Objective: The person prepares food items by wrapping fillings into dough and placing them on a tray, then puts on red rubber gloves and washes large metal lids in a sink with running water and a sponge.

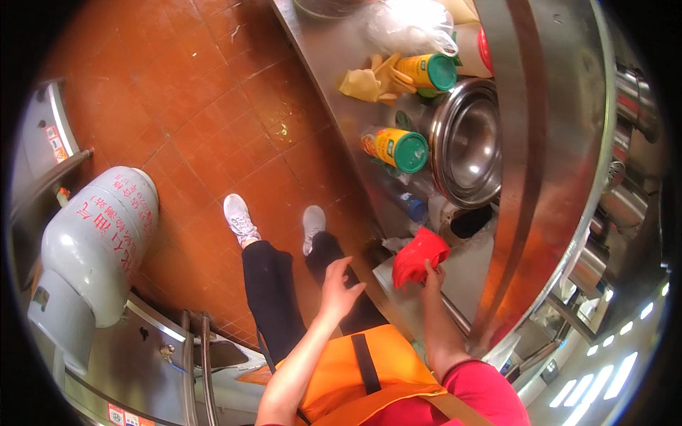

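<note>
My right hand (434, 274) grips the edge of a red plastic bag (419, 258), over the near end of a steel shelf beneath a counter. My left hand (339, 290) hangs in the air above my legs, fingers apart and holding nothing. Beyond the red bag, a bottle with a blue part (413, 206) lies on the shelf. Farther along are a yellow canister with a green lid (402, 149), a second such canister (429, 72), yellow rubber gloves (378, 80) and nested steel basins (471, 144).
A grey gas cylinder (101, 239) bearing red writing stands on the tiled floor (213, 133) at left. The steel counter top (570, 106) overhangs the shelf at right. Metal pipes (208, 367) run at lower left. A clear plastic bag (407, 26) lies at the shelf's far end.
</note>
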`<state>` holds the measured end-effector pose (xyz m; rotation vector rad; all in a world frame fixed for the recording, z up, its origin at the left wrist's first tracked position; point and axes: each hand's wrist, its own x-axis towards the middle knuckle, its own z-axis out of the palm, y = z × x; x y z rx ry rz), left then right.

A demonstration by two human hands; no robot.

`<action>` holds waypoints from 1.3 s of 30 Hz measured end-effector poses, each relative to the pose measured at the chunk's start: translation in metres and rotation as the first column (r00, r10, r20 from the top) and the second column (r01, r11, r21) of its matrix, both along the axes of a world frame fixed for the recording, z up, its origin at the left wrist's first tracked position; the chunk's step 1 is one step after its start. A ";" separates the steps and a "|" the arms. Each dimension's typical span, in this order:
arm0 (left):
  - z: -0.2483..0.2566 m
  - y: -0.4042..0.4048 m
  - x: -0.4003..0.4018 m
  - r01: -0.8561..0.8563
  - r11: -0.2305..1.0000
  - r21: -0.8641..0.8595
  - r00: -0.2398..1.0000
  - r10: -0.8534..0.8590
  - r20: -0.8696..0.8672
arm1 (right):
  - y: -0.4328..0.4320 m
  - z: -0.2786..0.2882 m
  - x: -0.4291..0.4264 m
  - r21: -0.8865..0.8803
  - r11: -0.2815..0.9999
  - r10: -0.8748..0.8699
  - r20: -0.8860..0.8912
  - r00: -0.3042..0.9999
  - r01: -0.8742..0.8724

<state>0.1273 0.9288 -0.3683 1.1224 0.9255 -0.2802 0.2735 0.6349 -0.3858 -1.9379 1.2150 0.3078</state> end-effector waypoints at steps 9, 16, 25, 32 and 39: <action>0.033 0.067 -0.059 -0.204 0.976 -0.072 0.971 0.192 -0.143 | 0.027 -0.024 -0.025 -0.046 0.950 0.300 -0.134 0.945 -0.308; 0.135 0.118 -0.085 -0.246 0.968 -0.045 0.964 0.240 -0.115 | 0.073 0.091 -0.069 0.121 0.492 0.870 -0.068 0.488 -0.862; 0.270 0.240 -0.091 -0.121 0.993 0.010 0.993 0.121 0.007 | 0.230 0.310 -0.032 0.577 0.199 0.953 0.076 0.294 -0.792; 0.313 0.308 -0.090 -0.115 0.991 0.067 0.993 0.115 0.002 | 0.284 0.375 -0.001 0.470 0.404 0.760 0.304 0.574 -0.784; 0.321 0.343 -0.047 -0.173 0.980 0.103 0.979 0.160 0.123 | 0.390 0.368 0.074 0.522 0.317 0.640 0.499 0.584 -0.792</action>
